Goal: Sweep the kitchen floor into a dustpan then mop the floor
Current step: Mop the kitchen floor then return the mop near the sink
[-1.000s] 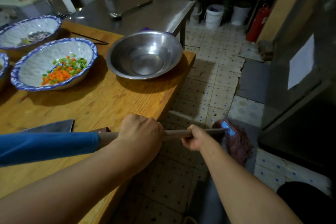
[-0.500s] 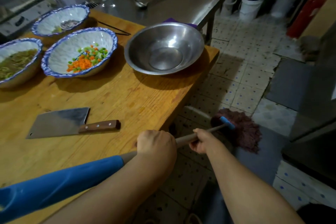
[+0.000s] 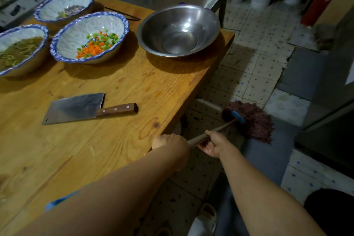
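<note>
Since a second ago both grips slid toward the floor, left hand [image 3: 169, 144] and right hand [image 3: 214, 145] clutching the mop handle [image 3: 214, 132], mop head [image 3: 252, 120] just beyond on tiles; sweeping seems done, mopping underway.

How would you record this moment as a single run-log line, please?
phase: mopping | left hand: grips mop handle | right hand: grips handle further down | mop head: on floor beside wooden table
</note>
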A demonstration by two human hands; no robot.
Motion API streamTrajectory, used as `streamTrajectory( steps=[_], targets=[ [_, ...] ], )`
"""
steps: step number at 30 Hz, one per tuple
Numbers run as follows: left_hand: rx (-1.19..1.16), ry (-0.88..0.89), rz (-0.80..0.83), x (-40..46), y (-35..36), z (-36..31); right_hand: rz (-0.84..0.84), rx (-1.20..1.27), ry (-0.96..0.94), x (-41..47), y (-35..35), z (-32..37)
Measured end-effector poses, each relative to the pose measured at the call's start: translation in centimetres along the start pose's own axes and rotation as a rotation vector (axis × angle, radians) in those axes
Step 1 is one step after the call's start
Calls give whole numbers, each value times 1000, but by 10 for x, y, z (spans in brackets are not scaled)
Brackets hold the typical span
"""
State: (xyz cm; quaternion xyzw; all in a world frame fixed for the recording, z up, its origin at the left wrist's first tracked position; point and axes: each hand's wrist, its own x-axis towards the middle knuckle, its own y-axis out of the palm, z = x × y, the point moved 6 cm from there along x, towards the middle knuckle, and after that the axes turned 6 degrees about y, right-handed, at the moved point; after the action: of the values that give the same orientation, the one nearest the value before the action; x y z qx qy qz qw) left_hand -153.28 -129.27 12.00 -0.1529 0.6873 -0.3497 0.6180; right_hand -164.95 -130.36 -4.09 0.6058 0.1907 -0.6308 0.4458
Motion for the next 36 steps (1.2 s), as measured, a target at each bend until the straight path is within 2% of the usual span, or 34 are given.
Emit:
streamTrajectory(
  steps=[3, 8, 12, 23, 26, 29, 32, 36],
  targets=[
    [-187, -34, 131, -2, 25, 6, 4, 30, -10, -6, -8, -24],
    [-448, 27, 308, -11, 70, -6, -53, 60, -51, -11, -29, -68],
    [-654, 77, 358, -23, 95, -16, -105, 108, -90, -16, -42, -97],
    [-953, 193, 341, -38, 123, -35, -145, 123, -155, -34, -70, -123],
    [-974, 218, 361, -38, 123, -42, -152, 190, -146, -35, -74, -119],
    [-894, 233, 392, -37, 124, -48, -151, 271, -117, -40, -81, -119],
    [-837, 169, 325, -21, 114, -45, -115, 289, -62, -51, -93, -120],
    [-896, 120, 195, 16, 103, -55, -74, 330, -43, -71, -104, -120]
  ],
)
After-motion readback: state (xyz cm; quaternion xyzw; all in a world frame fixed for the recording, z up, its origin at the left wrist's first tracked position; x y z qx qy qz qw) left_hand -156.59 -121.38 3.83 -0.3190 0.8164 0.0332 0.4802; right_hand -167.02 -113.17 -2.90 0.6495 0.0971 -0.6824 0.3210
